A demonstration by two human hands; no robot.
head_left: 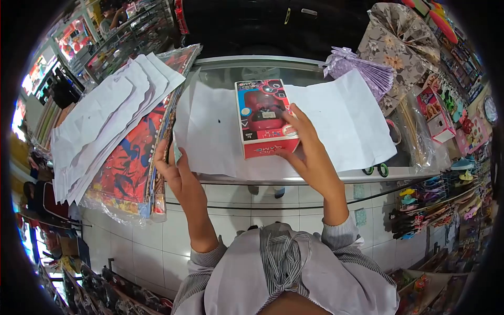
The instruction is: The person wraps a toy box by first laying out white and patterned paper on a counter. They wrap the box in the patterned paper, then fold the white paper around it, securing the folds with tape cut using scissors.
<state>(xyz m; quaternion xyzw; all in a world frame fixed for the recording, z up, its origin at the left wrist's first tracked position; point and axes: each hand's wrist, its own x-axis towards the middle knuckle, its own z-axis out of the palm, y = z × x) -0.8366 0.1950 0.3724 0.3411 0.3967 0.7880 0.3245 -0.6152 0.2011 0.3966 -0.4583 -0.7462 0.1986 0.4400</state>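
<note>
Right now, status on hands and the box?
Right hand holds red toy box on white paper. Left hand at paper's left edge. Scissors lie nearby, right.

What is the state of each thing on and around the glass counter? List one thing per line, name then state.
Red toy box: closed, lying flat on the paper.
White paper sheet: spread flat under the box.
Right hand: gripping the box's right edge.
Left hand: holding the sheet's left edge.
Scissors: lying at the counter edge, blades hidden.
Stack of wrapping paper: piled flat, white sheets on top.
</note>
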